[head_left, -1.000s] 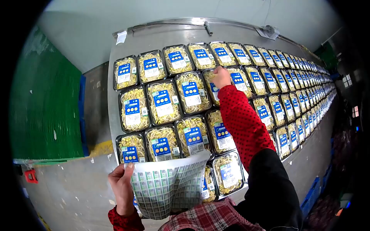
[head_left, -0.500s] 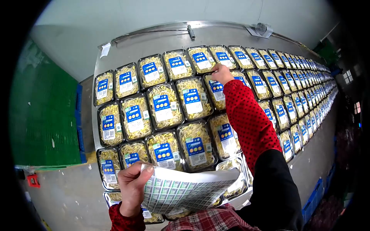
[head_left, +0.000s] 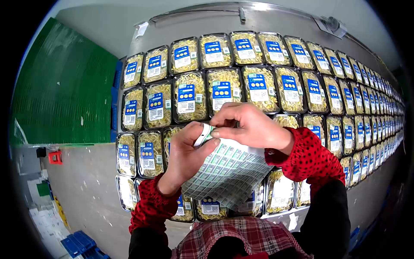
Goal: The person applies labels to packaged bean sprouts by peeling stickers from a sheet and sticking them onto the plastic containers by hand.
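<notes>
The left hand (head_left: 187, 151) held a sheet of small printed labels (head_left: 233, 166) by its curled upper edge, thumb and fingers clamped on the paper. The right hand (head_left: 254, 129) met it at that same edge, its thumb touching the sheet and its fingers bent in close; whether they pinched a label could not be told. The sheet hung below both hands, in front of the plaid apron (head_left: 241, 233) and over the nearer trays, hiding parts of several. Black trays of bean sprouts (head_left: 187, 93), most showing blue-and-white labels, stood in close rows along the metal bench (head_left: 170, 29), running far off to the right. Red dotted sleeves (head_left: 308, 157) covered both forearms. To the left of the bench rose a green stack (head_left: 64, 86), with a small red object (head_left: 55, 157) on the floor (head_left: 92, 185) near its base.
</notes>
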